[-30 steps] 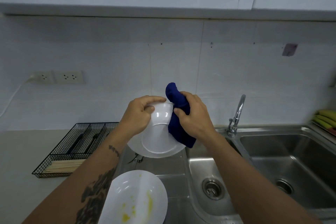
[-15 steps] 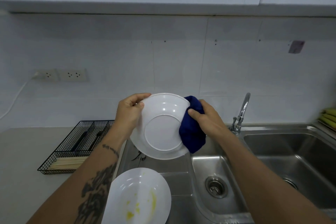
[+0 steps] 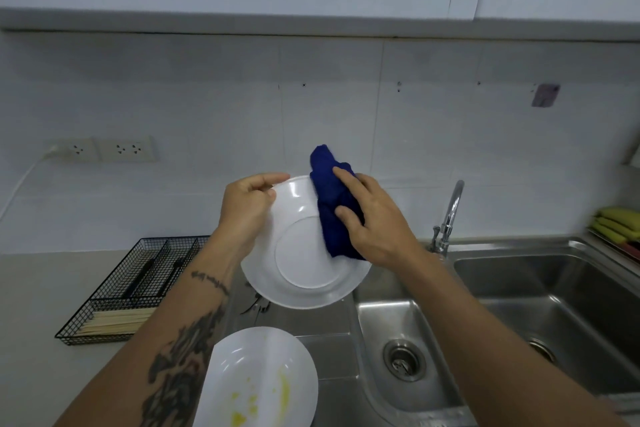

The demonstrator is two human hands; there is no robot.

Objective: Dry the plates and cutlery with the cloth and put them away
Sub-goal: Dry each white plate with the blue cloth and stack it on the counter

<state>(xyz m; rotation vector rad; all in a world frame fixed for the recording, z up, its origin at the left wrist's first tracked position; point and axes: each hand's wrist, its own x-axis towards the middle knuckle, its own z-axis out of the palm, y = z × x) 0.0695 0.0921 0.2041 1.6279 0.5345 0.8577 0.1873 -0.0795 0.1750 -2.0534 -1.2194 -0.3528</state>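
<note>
I hold a white plate (image 3: pixel 304 274) up over the sink's drainboard, its underside facing me. My left hand (image 3: pixel 247 210) grips its upper left rim. My right hand (image 3: pixel 372 218) presses a bunched dark blue cloth (image 3: pixel 332 198) against the plate's upper right part. A second white plate (image 3: pixel 259 381) with yellow smears lies below, near the bottom edge. Dark cutlery pieces (image 3: pixel 254 305) lie on the drainboard, partly hidden by the held plate.
A black wire cutlery tray (image 3: pixel 138 284) with dark utensils and wooden chopsticks stands on the counter at left. A steel double sink (image 3: pixel 519 305) and tap (image 3: pixel 448 218) fill the right. Yellow-green items (image 3: pixel 616 224) sit far right. White cabinets hang overhead.
The cloth moved from the plate's right edge up onto its upper right part. The plate tilted and shifted slightly in my left hand.
</note>
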